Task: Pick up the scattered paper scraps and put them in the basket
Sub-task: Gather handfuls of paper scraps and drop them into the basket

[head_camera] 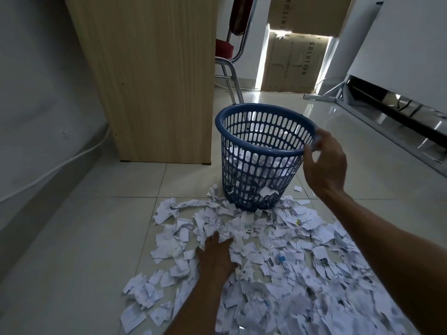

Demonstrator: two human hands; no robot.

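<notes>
The right hand (324, 163) pinches the right side of the basket (242, 170) rim, its grip closed on the blue plastic. The basket stands on the floor (84, 238) at the far edge of the paper scraps (302, 274), already partly filled. The left hand (216, 256) lies flat on the scraps, fingers relaxed, holding nothing. The basket mouth is ahead and slightly right of that hand, so the left is the 1 to scoop
</notes>
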